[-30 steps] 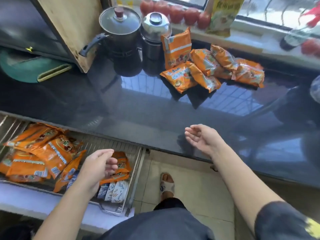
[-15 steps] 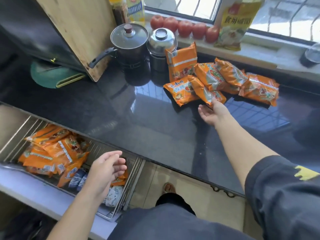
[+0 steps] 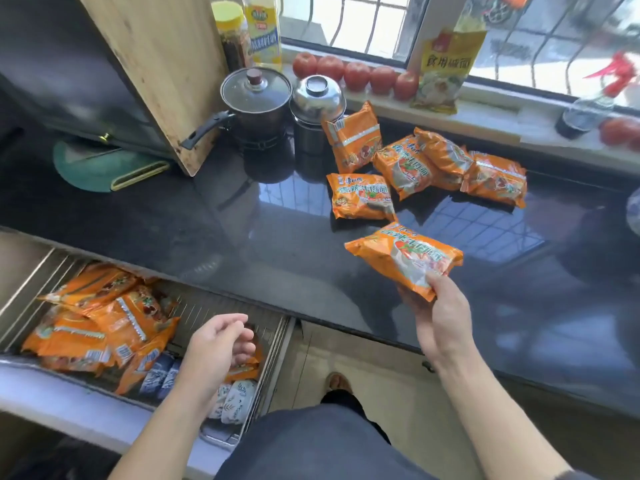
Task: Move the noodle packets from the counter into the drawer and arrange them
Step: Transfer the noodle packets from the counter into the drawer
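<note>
My right hand (image 3: pixel 438 317) grips one orange noodle packet (image 3: pixel 401 256) by its near edge, held above the black counter (image 3: pixel 242 237). Several more orange packets (image 3: pixel 408 164) lie in a loose cluster at the back of the counter near the window sill. The open drawer (image 3: pixel 273 344) at lower left has a wire basket holding several orange packets (image 3: pixel 100 327) piled at its left side. My left hand (image 3: pixel 216 348) hovers over the drawer's right part, fingers loosely curled, holding nothing.
A lidded black pot (image 3: pixel 254 95) and a steel container (image 3: pixel 317 98) stand behind the packets. A wooden cutting board (image 3: pixel 162 71) leans at back left. Tomatoes (image 3: pixel 356 74) and bottles line the sill. Blue-white patterned packs (image 3: pixel 235 400) sit in the drawer's front right.
My right hand reached to the packet cluster, took hold of one orange packet and drew it back toward me over the counter. My left hand stayed over the drawer.
</note>
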`<move>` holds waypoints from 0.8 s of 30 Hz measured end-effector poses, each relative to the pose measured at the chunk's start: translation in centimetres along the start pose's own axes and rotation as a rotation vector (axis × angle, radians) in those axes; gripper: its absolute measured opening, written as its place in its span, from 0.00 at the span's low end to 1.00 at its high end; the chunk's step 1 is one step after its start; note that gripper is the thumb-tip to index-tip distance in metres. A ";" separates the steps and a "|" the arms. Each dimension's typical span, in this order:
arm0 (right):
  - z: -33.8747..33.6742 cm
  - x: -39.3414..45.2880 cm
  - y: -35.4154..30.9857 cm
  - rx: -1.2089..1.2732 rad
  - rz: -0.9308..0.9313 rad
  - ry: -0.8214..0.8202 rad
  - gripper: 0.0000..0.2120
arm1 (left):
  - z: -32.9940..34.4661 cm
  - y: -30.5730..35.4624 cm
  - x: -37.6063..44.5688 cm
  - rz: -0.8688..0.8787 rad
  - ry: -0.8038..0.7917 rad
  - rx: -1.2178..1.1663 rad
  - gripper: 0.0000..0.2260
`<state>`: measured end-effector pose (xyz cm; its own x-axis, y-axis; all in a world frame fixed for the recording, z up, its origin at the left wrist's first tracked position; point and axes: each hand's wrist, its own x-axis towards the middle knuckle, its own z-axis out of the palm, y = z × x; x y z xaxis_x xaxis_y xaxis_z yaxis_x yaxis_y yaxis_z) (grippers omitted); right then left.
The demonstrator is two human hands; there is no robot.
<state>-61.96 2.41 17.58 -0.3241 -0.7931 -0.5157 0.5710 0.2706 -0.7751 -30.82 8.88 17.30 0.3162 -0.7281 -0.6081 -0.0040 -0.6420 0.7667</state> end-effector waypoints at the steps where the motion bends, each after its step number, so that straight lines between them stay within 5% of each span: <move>1: 0.4 -2.0 0.5 -0.047 0.017 -0.040 0.16 | -0.6 -0.4 -0.1 0.048 0.013 0.070 0.08; 3: 1.9 -5.5 1.7 -0.154 0.081 -0.133 0.15 | -1.6 -1.5 -0.8 0.263 0.079 0.303 0.12; 7: 6.5 -10.4 5.8 -0.404 0.262 -0.291 0.14 | -4.3 -4.5 -1.0 0.941 0.041 0.915 0.38; 9: 9.0 -12.2 8.6 -0.527 0.390 -0.314 0.13 | -6.3 -6.6 -0.1 0.988 -0.013 1.070 0.42; 13: 12.7 -14.6 14.1 -0.605 0.650 -0.383 0.10 | -11.8 -10.5 1.1 0.865 -0.068 1.056 0.37; 16: 12.9 -15.5 17.0 -0.576 0.718 -0.440 0.09 | -15.6 -11.8 1.7 0.556 -0.026 0.938 0.21; 19: 11.3 -15.8 19.0 -0.672 0.678 -0.350 0.06 | -18.8 -12.4 4.0 0.102 0.017 0.648 0.13; 24: 6.8 -16.1 19.6 -0.696 0.679 -0.076 0.06 | -20.3 -11.9 10.2 -0.380 -0.109 -0.002 0.14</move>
<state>-40.43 16.80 13.15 -0.0273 -0.3759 -0.9263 0.0374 0.9256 -0.3767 -8.26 13.95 6.11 0.1926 -0.4598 -0.8669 0.0956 -0.8704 0.4829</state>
